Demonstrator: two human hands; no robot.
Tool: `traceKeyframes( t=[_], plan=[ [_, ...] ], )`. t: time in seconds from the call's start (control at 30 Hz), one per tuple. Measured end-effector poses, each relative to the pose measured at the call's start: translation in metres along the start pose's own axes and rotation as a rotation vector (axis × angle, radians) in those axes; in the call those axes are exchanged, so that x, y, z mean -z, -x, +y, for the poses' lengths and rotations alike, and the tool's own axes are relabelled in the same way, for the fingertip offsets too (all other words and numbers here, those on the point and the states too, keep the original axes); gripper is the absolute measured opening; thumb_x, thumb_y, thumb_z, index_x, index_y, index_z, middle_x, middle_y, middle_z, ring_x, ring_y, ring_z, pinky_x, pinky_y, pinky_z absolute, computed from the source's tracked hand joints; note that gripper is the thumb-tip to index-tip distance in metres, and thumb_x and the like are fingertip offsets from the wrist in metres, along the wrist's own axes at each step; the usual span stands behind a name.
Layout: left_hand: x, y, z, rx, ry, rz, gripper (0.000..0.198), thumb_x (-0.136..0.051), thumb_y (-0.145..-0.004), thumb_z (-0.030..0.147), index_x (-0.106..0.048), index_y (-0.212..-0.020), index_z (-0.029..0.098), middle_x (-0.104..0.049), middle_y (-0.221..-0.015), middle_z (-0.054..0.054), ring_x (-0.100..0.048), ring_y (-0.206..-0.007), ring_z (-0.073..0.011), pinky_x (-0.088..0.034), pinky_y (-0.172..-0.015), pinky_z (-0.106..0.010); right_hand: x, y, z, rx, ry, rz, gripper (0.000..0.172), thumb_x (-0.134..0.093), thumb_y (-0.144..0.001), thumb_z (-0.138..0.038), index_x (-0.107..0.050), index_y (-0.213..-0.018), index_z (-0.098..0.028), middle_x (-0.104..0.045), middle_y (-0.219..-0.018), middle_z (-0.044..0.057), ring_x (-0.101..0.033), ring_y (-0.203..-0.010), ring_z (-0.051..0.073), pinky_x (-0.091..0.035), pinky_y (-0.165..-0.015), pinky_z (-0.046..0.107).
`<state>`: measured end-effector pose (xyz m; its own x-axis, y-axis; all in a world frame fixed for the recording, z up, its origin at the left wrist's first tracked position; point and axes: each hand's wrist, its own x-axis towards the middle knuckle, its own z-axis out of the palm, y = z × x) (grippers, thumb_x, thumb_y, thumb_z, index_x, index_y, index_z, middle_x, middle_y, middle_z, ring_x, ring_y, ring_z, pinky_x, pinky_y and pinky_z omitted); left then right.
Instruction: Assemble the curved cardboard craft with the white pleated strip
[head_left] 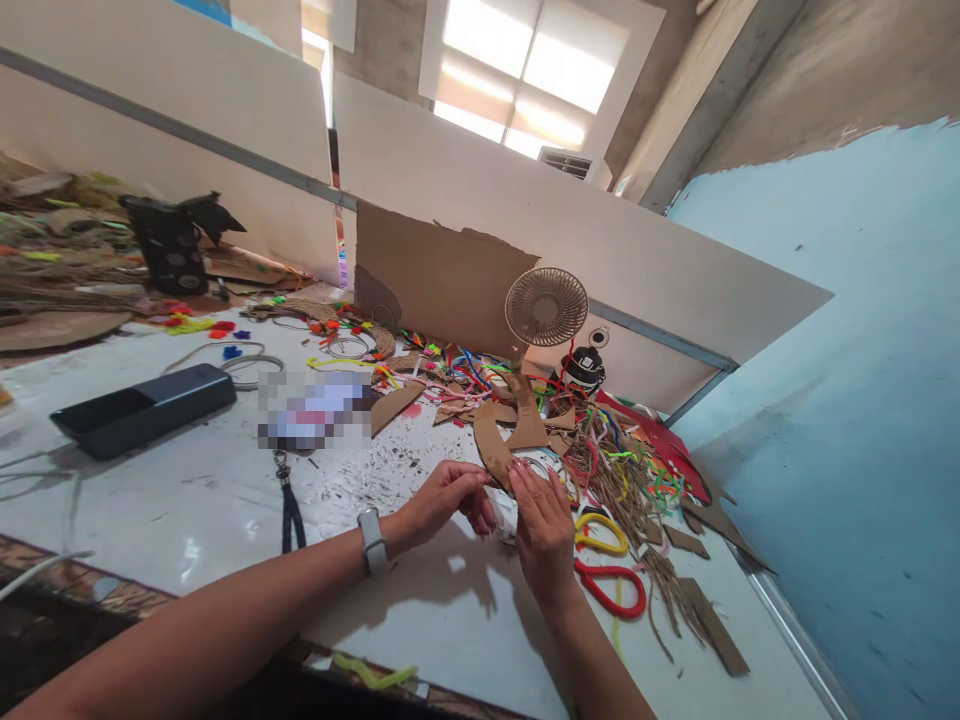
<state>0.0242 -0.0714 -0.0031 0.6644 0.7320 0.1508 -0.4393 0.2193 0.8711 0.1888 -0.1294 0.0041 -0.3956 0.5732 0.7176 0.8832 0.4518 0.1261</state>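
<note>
A curved strip of brown cardboard (489, 438) stands tilted between my two hands over the white table. My left hand (454, 495), with a grey watch at the wrist, pinches the strip's lower edge. From the right, my right hand (541, 520) lays its fingers over the strip's lower end, its thumb hidden. Something white and crumpled (506, 515) shows between the hands; I cannot tell what it is. Just right of my right hand lie scissors with one yellow handle loop (602, 534) and one red handle loop (611, 588), their blades hidden.
Cardboard offcuts (529, 415), twine strands (637, 520) and coloured pipe cleaners (480, 372) clutter the back and right. A small fan (546, 306) stands behind. On the left are a dark power bank (146, 408) and a blurred phone (315, 412) with a strap (291, 515).
</note>
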Motion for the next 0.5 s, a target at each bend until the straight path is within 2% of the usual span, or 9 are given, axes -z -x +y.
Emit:
traceKeyframes(
  t=[0.23, 0.5],
  plan=[
    [-0.0018, 0.0004, 0.002, 0.013, -0.015, 0.015, 0.031, -0.054, -0.075, 0.039, -0.054, -0.062, 0.011, -0.066, -0.054, -0.008, -0.059, -0.042, -0.0143, -0.048, -0.044, -0.024, 0.0, -0.0007, -0.0003, 0.001, 0.0, 0.015, 0.053, -0.034, -0.082, -0.003, -0.037, -0.133, -0.019, -0.058, -0.119, 0.01, -0.049, -0.116, 0.019, -0.032, -0.102, 0.046],
    [-0.0013, 0.0008, 0.0015, 0.007, -0.024, 0.014, 0.031, -0.052, -0.076, 0.039, -0.054, -0.061, 0.011, -0.066, -0.055, -0.008, -0.059, -0.042, -0.0148, -0.047, -0.045, -0.025, -0.0005, -0.0001, 0.0, -0.002, -0.009, 0.011, 0.056, -0.032, -0.081, -0.001, -0.034, -0.134, -0.019, -0.057, -0.121, 0.01, -0.047, -0.118, 0.019, -0.032, -0.102, 0.046]
  ],
)
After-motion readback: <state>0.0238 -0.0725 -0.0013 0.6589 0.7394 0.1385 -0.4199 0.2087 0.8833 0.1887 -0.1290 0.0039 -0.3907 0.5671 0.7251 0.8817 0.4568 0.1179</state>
